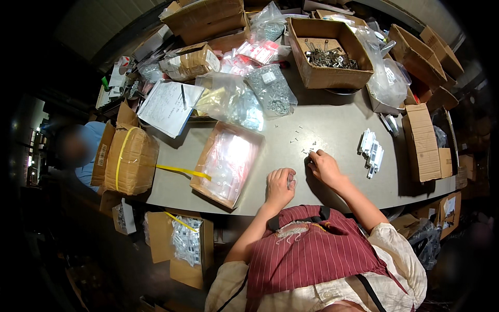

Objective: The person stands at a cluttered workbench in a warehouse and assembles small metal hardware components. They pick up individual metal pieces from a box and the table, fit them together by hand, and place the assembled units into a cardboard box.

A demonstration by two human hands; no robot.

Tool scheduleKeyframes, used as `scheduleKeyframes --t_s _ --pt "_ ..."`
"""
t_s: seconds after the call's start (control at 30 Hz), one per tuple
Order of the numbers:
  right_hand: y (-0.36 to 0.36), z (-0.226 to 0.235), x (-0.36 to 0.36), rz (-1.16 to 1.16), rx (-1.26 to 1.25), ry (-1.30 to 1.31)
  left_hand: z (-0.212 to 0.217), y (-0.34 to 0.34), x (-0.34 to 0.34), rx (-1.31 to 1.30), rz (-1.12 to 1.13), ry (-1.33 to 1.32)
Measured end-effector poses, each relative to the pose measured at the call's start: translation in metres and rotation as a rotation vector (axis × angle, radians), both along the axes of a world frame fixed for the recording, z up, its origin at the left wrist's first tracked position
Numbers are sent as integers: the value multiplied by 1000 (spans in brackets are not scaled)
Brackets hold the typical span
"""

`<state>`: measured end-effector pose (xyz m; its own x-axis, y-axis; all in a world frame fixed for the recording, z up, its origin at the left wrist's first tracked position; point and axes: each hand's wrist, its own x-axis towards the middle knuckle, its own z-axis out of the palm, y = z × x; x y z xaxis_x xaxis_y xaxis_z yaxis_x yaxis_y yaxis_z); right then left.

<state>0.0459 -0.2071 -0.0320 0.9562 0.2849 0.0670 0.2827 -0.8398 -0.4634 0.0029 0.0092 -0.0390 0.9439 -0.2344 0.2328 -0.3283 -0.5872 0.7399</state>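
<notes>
My left hand (279, 188) rests near the front of the table, fingers curled around a small clear plastic piece (291, 181) that looks like a little bag. Just to its right, my right hand (325, 168) reaches over the tabletop with thumb and fingers pinched together. Its fingertips touch down among several small screws (304, 151) scattered on the table; whatever is between them is too small to make out. A shallow cardboard box (201, 190) full of clear plastic bags with red marks lies left of my left hand. White and metal fittings (371, 151) are piled to the right.
Bags of hardware (271, 91) and a clipboard with papers (167, 106) lie toward the back. A carton of metal parts (332, 79) stands at the far side. A taped carton (136, 162) sits at the left edge, with a person in blue (93, 148) beyond it.
</notes>
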Motion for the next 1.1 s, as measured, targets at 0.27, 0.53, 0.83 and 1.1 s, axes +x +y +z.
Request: scheduleKeyframes --t_s 0.27,0.53,0.83,1.1 --pt "13 -37 -28 249 -297 -73 -2 1 -1 -22 8 -4" --pt "8 -56 -30 268 -397 -197 2 -1 -2 -7 14 -6" --pt "-8 -36 -17 184 -132 -40 5 -4 -2 -23 5 19" --pt "-18 43 -4 -82 1011 650 -9 -22 17 -279 -223 290"
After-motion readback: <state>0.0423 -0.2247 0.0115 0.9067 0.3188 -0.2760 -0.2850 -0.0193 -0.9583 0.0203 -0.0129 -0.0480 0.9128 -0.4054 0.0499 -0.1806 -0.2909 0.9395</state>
